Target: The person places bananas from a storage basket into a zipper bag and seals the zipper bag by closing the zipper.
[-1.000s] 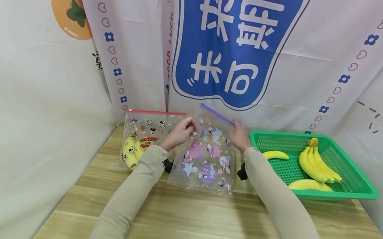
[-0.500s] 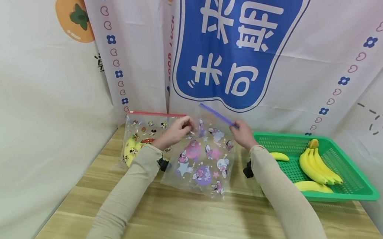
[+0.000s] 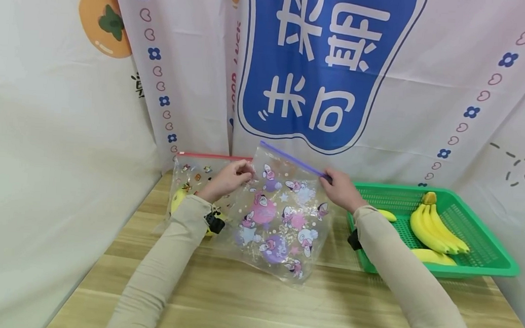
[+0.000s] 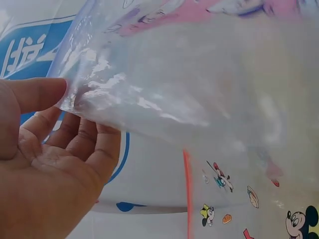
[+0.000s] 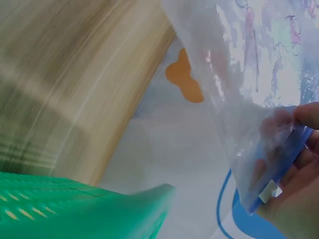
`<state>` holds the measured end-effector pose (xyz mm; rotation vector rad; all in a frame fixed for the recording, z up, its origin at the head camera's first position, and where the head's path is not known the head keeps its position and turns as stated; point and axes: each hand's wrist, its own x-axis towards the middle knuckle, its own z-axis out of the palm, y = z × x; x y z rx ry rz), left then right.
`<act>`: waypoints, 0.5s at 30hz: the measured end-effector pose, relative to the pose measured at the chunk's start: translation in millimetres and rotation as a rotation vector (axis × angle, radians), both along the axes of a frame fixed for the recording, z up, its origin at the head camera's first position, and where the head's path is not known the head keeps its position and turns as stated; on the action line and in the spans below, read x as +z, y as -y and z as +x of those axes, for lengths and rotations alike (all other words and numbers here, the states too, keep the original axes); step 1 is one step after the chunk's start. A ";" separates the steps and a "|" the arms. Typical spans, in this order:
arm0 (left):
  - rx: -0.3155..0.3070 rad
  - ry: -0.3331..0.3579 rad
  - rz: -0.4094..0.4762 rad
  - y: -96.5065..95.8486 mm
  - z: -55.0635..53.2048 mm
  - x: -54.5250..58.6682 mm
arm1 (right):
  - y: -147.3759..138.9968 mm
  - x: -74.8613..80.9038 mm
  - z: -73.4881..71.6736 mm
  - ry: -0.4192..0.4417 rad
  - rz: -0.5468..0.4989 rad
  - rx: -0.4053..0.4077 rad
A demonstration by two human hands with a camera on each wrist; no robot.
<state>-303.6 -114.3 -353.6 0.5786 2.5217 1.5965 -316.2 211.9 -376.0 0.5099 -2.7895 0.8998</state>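
1. Both hands have moved apart since the earlier frame: the left hand (image 3: 228, 180) farther left, the right hand (image 3: 341, 190) farther right.
2. Between them hangs the purple-zip bag (image 3: 264, 211), above the table (image 3: 252, 313), its zip end at the right lower than at the left. It looks flat; whether its bottom edge touches the table I cannot tell.
3. Left thumb and finger pinch the bag's left edge, below the purple zip (image 3: 292, 159); the other fingers curl loosely behind.
4. Right thumb and fingers are closed on the zip's right end, beside the white slider (image 5: 270, 191).
5. To hold it well, I would keep both pinches light but firm, pull evenly so that the film does not crease, and keep the right fingers clear of the slider.
6. Against the earlier frame, the zip's left end sits farther left, the bag's bottom corner reaches nearer, and the bag covers more of the red-zip bag (image 3: 197, 160) at the left. At the right stands the green basket (image 3: 488, 267) with bananas (image 3: 432, 226).
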 end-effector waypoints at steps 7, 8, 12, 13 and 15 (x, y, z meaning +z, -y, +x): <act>0.010 0.043 -0.009 1.9 0.6 4.1 | -2.4 10.1 15.7 -0.027 0.038 0.018; 0.011 0.039 -0.007 1.8 0.1 3.6 | -2.3 12.6 18.9 -0.026 0.039 0.021; 0.031 0.005 0.010 -2.6 -2.7 0.6 | -2.3 21.0 31.6 -0.010 0.049 0.031; 0.040 -0.014 0.018 -3.6 -6.2 -3.8 | -2.8 22.4 34.5 0.004 0.051 0.036; 0.062 -0.036 0.033 -7.7 -7.3 -5.2 | -3.4 24.8 40.8 0.050 0.043 0.049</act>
